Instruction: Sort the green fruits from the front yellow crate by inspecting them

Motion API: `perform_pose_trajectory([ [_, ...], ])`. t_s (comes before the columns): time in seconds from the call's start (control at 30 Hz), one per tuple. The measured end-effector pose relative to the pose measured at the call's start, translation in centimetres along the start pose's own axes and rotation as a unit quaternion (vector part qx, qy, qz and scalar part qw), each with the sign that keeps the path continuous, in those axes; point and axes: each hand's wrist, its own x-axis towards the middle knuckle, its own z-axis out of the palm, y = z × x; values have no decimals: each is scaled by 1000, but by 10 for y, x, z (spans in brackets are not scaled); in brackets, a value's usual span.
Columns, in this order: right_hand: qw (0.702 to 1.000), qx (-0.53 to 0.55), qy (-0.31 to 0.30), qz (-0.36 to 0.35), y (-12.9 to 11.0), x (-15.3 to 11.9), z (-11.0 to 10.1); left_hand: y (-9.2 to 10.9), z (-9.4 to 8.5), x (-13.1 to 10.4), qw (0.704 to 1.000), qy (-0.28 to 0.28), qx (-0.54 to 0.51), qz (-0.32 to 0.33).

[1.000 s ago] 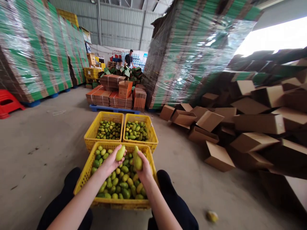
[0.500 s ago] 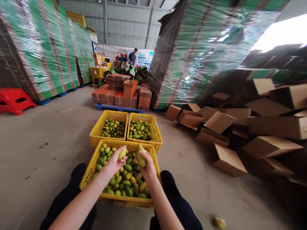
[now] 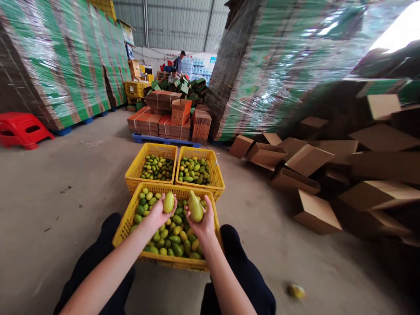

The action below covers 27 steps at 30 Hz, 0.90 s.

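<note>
Both hands are occupied above the front crate [image 3: 175,262], palms turned upward, and each has one fruit in its grasp! Left hand [image 3: 159,213] has its thumb and fingers curled round a smooth, pale-green oval fruit [image 3: 169,202], held upright. Across a narrow gap, the right hand [image 3: 204,222] cradles a pear-shaped fruit [image 3: 196,209], thumb on one side, fingers on the other, its slimmer end pointing up and leaning slightly left. Two fruits, side by side, well apart from touching!

Below them, the yellow crate brims with a spread of loose fruit [image 3: 177,249], deep green through to yellowish, and it sits between the person's dark-clad knees [image 3: 239,262]. Just beyond, two more yellow crates stand next to each other, the left rear crate [image 3: 134,171] and the right rear crate [image 3: 216,173], both carrying green and yellow fruit.

Out on the floor at lower right, a lone yellowish fruit [image 3: 295,291], blurred. Brown cartons [image 3: 308,159] tumble in a heap along the right, while a red stool [image 3: 26,130] stands at far left. Straight ahead, strapped cardboard bundles [image 3: 173,127] ride on a blue pallet [image 3: 166,140], and a co-worker [image 3: 178,63] is upright in the background.
</note>
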Motion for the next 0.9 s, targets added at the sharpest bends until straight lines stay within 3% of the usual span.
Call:
perform_pose_trajectory([
  [0.13,998,-12,-52,15,4,0,3,1,2,0,1000,-10,-12,-6],
  [0.3,999,-15,-23,34,6,1,0,2,4,-2,999,7,36,22],
  [0.43,998,-33,-21,56,5,3,-2,2,0,-1,998,-19,54,11],
  [0.53,998,-53,-10,42,7,4,-1,3,-2,2,998,-28,54,13],
  [0.7,996,-77,0,-42,9,3,3,2,-1,4,998,-8,61,8],
  [0.9,995,-85,-41,-6,4,1,4,2,-2,2,999,12,40,-3],
])
